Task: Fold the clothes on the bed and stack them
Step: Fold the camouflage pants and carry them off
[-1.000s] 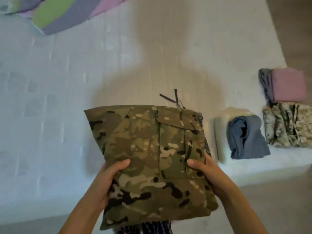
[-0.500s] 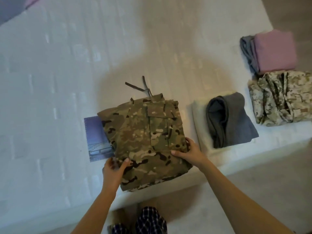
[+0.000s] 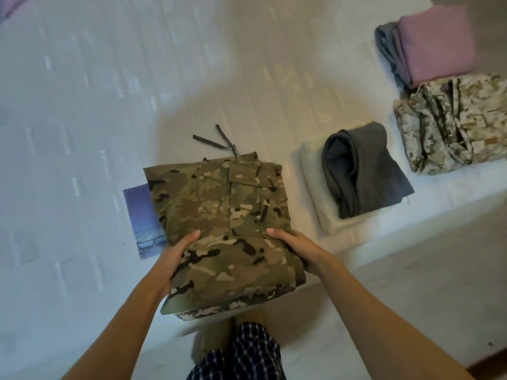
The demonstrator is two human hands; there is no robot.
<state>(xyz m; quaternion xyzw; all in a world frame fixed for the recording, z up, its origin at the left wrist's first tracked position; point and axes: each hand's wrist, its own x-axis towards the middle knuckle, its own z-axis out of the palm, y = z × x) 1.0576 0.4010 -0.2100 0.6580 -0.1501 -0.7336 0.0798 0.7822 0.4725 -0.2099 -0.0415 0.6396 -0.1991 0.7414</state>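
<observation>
A folded camouflage garment [image 3: 219, 223] lies at the bed's near edge, with two dark drawstrings [image 3: 216, 139] trailing from its far side. My left hand [image 3: 175, 256] grips its near left side, thumb on top and fingers underneath. At the near right side my right hand [image 3: 293, 246] holds it the same way. The garment's near end overhangs the edge of the white bed [image 3: 137, 91]. A folded blue-purple item [image 3: 142, 223] pokes out from under the garment's left side.
To the right, a folded dark grey garment [image 3: 365, 171] sits on a folded white one [image 3: 318, 193]. Further right lie a pale camouflage bundle [image 3: 452, 124] and a pink item [image 3: 436, 42] on a grey one. The floor [image 3: 411, 283] runs along the bed's near side.
The camouflage garment came down from in front of me onto the bed's near edge, over the blue-purple item. Both hands kept their grip, and the view tilted down.
</observation>
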